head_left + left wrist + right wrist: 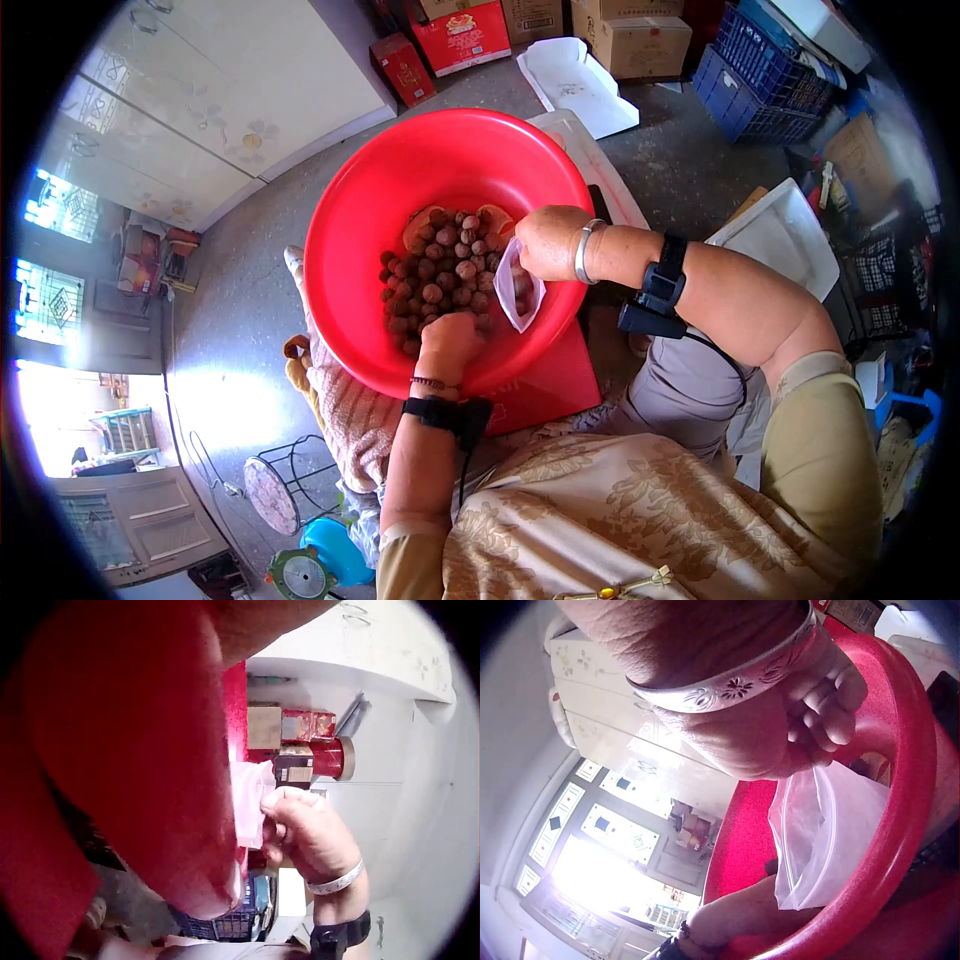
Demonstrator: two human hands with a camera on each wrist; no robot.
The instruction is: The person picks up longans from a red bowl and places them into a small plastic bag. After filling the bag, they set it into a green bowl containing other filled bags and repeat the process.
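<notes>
A big red plastic basin [345, 200] holds a heap of brown walnuts [432, 292]. My left hand [450, 340] reaches down into the basin at the near edge of the heap; its fingers are hidden among the nuts, so I cannot tell what they hold. At the right side of the basin my right hand [550, 243] pinches the top edge of a clear zip-lock bag [832, 832]. The bag hangs with its mouth parted, tilted toward the left hand, and a few dark shapes show inside it in the head view.
The basin stands over a red box [550, 385] in front of my lap. White trays [575, 85] lie on the floor beyond and to the right. Cardboard boxes [640, 45] and blue crates [755, 90] are stacked at the back; a wire-legged stool [272, 495] stands at the left.
</notes>
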